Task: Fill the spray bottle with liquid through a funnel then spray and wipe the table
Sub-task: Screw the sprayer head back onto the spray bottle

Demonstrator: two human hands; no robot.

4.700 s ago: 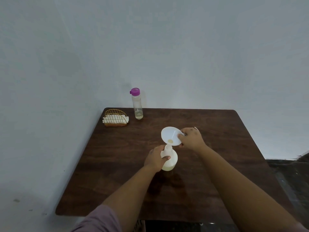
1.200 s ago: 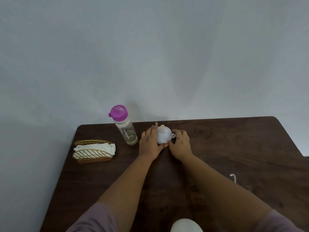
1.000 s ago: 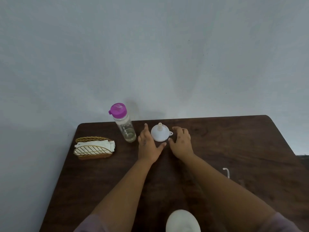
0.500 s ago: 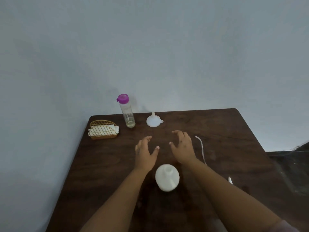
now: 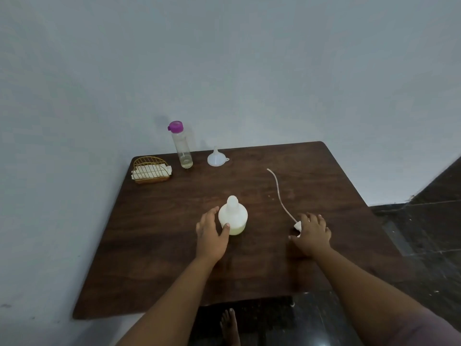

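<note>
Dark wood-grain counter (image 5: 162,245), set against a pale wall (image 5: 249,58), is seen from above. Nearest, a bare foot (image 5: 230,325) is seen on the dark floor below the front edge. Left hand (image 5: 210,234): laid beside the white spray bottle (image 5: 233,218), fingers spread open, thumb tip touching the bottle's lower wall; the bottle is not gripped. The spray bottle stands upright near the counter's middle, its neck uncapped, pale yellowish liquid visible at its base. Right hand (image 5: 311,233): placed to the right, well apart from the bottle, fingers (image 5: 318,219) curved loosely over a small white spray head (image 5: 297,225); whether it is actually held cannot be told. A thin dip tube (image 5: 278,191) runs from that piece toward the far side. Farther back, a white funnel (image 5: 217,159) is set mouth-down, spout up. Just left of it stands a clear bottle (image 5: 184,152) with a purple cap (image 5: 175,126), a little liquid left at the bottom. At the far left corner, a gold wire holder (image 5: 150,169) with white napkins is placed.
</note>
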